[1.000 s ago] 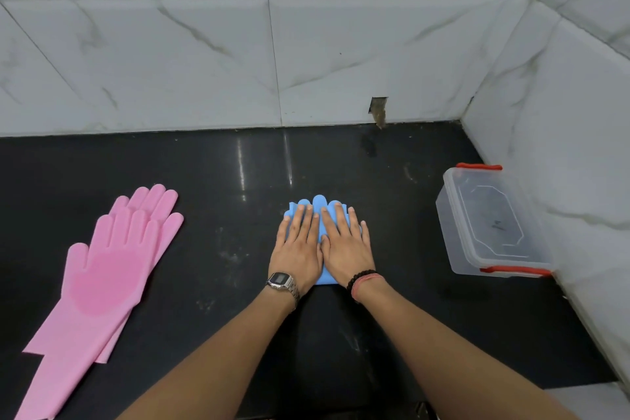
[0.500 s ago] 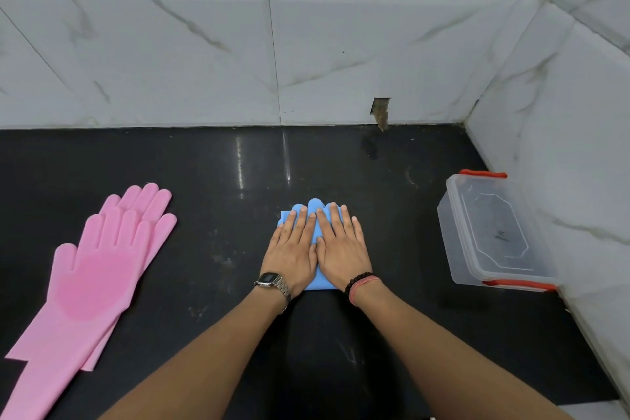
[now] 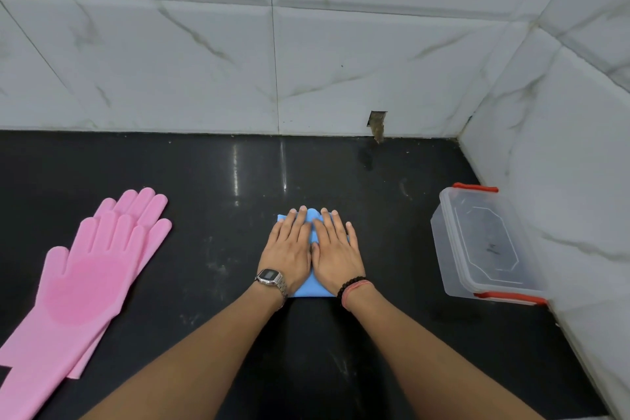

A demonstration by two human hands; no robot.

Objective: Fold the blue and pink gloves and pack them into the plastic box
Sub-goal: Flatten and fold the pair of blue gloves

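Observation:
The folded blue gloves (image 3: 312,290) lie flat on the black counter in the middle, mostly hidden under my hands. My left hand (image 3: 288,249) and my right hand (image 3: 335,251) rest side by side, palms down, fingers spread, pressing on them. Only the blue fingertips at the far edge and a near strip show. Two pink gloves (image 3: 78,280) lie stacked and unfolded at the far left, fingers pointing away from me. The clear plastic box (image 3: 484,245) with red latches stands at the right, lid on, against the side wall.
White marble-tiled walls close the back and the right side of the black counter (image 3: 211,187). A small chipped hole (image 3: 376,124) sits at the back wall's base. The counter's front edge runs near the bottom right.
My hands stay pressed on the blue gloves and have slid slightly forward, covering more of the blue fingertips. The camera view has shifted a little.

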